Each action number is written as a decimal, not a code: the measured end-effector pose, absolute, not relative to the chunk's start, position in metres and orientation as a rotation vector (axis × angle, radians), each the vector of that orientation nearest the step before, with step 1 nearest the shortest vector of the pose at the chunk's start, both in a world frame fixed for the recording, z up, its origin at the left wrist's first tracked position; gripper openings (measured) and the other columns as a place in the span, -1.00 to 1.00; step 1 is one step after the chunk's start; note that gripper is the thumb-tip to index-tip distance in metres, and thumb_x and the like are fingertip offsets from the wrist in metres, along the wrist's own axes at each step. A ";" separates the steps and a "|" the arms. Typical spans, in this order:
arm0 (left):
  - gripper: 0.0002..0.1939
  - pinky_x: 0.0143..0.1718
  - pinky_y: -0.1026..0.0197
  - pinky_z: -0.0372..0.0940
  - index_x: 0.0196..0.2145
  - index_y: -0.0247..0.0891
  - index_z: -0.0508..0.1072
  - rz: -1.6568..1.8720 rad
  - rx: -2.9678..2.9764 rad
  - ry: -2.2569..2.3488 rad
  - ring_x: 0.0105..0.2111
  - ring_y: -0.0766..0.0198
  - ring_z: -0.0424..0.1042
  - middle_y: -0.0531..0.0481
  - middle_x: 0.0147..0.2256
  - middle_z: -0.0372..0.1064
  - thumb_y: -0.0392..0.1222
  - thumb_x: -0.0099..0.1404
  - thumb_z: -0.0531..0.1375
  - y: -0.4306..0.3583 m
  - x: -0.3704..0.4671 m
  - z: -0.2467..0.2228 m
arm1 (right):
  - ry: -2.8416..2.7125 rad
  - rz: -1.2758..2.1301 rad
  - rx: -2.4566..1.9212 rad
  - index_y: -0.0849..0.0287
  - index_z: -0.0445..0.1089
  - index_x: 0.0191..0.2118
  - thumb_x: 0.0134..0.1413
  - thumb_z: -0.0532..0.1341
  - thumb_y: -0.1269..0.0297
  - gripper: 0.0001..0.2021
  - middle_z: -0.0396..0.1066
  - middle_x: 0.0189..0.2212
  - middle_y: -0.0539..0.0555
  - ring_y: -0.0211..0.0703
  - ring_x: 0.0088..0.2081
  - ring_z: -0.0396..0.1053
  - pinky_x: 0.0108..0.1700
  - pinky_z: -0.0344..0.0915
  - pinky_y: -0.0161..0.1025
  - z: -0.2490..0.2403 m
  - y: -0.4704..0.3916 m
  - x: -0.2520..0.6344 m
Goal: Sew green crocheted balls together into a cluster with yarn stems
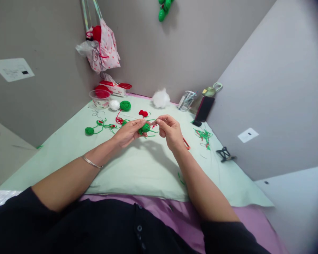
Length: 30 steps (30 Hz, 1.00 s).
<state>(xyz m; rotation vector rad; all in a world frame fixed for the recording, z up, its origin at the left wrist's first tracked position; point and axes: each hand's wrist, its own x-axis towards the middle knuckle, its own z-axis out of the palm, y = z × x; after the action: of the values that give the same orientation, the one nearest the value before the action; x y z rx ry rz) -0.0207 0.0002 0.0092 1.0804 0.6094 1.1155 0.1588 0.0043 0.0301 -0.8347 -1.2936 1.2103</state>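
- My left hand (131, 132) grasps the green piece (145, 128) between thumb and fingers, low over the cloth (148, 169), I judge to steady it while its worked side faces the other hand.
- My right hand (171, 130) pinches a thin tool (154, 122) beside the piece, fingertips close together, which should give fine control; whether it is a hook or a needle I cannot tell.
- Just beyond my fingers lies the red bow (143, 113), near enough to reach without leaning.
- To the left sit the green ball (125, 106) and white ball (114, 105), side by side near the tub (100, 100), probably so the yarn is handy yet out from under my wrists.
- Farther out, the stuffing (161, 98) rests in a loose heap near the wall, away from the strands.
- On my right, the scraps (202, 135) lie in their own pile, apart from the yarn balls.
- Behind them the phone (204, 109) leans upright, seemingly propped against the bottle (208, 92).
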 end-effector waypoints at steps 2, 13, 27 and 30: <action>-0.61 -0.25 0.26 0.39 -0.25 -0.33 0.58 1.133 1.049 0.606 -0.38 0.39 0.38 -0.02 -0.27 0.42 0.10 0.22 0.38 -0.001 -0.020 0.011 | -1.236 1.305 -0.824 0.13 0.38 -0.37 -0.13 0.45 0.11 -0.69 0.55 -0.45 -0.04 -0.47 -0.67 -0.06 -0.62 -0.09 -0.37 0.029 0.006 0.160; -0.70 0.00 0.15 0.41 -0.21 -0.30 0.53 1.128 0.965 0.509 -0.33 0.37 0.47 0.03 -0.27 0.46 -0.10 0.18 0.43 -0.003 -0.022 0.017 | -1.134 1.448 -0.812 0.15 0.40 -0.38 -0.23 0.49 0.14 -0.66 0.46 -0.50 -0.08 -0.47 -0.63 -0.02 -0.59 -0.11 -0.39 0.028 0.012 0.166; -0.71 -0.16 0.23 0.44 -0.32 -0.34 0.52 1.060 1.063 0.512 -0.35 0.35 0.43 -0.01 -0.31 0.41 -0.01 0.26 0.36 -0.003 -0.022 0.014 | -1.186 1.505 -0.817 0.17 0.41 -0.44 -0.27 0.50 0.14 -0.67 0.42 -0.56 -0.06 -0.45 -0.61 0.06 -0.55 -0.06 -0.39 0.030 0.006 0.165; -0.69 -0.16 0.24 0.44 -0.31 -0.34 0.53 1.055 1.094 0.512 -0.31 0.34 0.43 -0.03 -0.29 0.43 0.01 0.28 0.35 -0.002 -0.022 0.012 | -1.205 1.522 -0.799 0.17 0.41 -0.44 -0.26 0.50 0.13 -0.67 0.41 -0.56 -0.06 -0.46 -0.61 0.04 -0.55 -0.05 -0.39 0.030 0.004 0.163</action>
<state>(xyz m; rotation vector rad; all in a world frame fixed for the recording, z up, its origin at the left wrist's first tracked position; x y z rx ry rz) -0.0219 -0.0019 0.0121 1.0942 0.5119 1.0550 0.1632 0.0041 0.0296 -0.7985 -1.2047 1.5222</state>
